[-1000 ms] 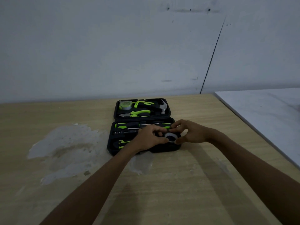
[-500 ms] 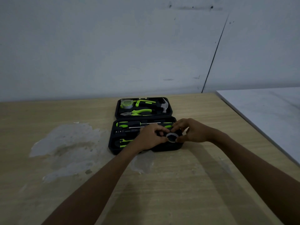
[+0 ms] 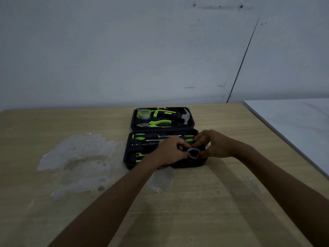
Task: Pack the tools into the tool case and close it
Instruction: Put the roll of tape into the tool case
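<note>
A black tool case point(image 3: 128, 154) lies open on the wooden table. Its far half holds a green tape measure point(image 3: 143, 113), green-handled pliers point(image 3: 156, 123) and a hammer point(image 3: 185, 117). In the near half lie green-handled screwdrivers point(image 3: 142, 136). My left hand point(image 3: 170, 151) and my right hand point(image 3: 213, 145) meet over the near half's right corner. Between their fingertips they pinch a small roll of tape point(image 3: 193, 152), black with a pale rim, low over the case. My left hand hides part of the near half.
The wooden table point(image 3: 195, 202) has a large pale worn patch point(image 3: 76, 157) left of the case. A white board or second table point(image 3: 293, 125) lies at the right. A grey wall stands close behind the case.
Both hands stay on the roll of tape at the same corner of the case; the fingers shift only slightly. The view has drifted a little.
</note>
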